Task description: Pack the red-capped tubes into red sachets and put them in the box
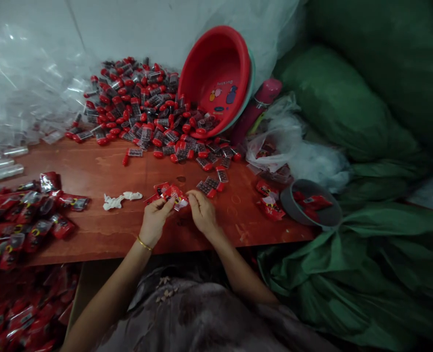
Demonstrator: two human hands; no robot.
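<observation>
Just over the front part of the table, my left hand (155, 222), with a gold bangle at the wrist, pinches a small red printed packet (172, 191) between thumb and fingers. A whitish piece shows at the packet's right side. Beside it my right hand (203, 213) is closed, thumb and fingertips together at the packet's right edge; what is between them is too small to make out. Behind the hands lie small clear tubes with red caps and dark contents (211, 185). A crumpled white strip (121, 199) lies left of my left hand.
A large heap of red-capped tubes (128, 105) spreads before a tilted red basin (216, 73). Filled red packets (29, 215) pile up left. Right stand a grey bowl (330, 220) with red packets and a pink bottle (253, 110). Green sacks (348, 107) crowd the right side.
</observation>
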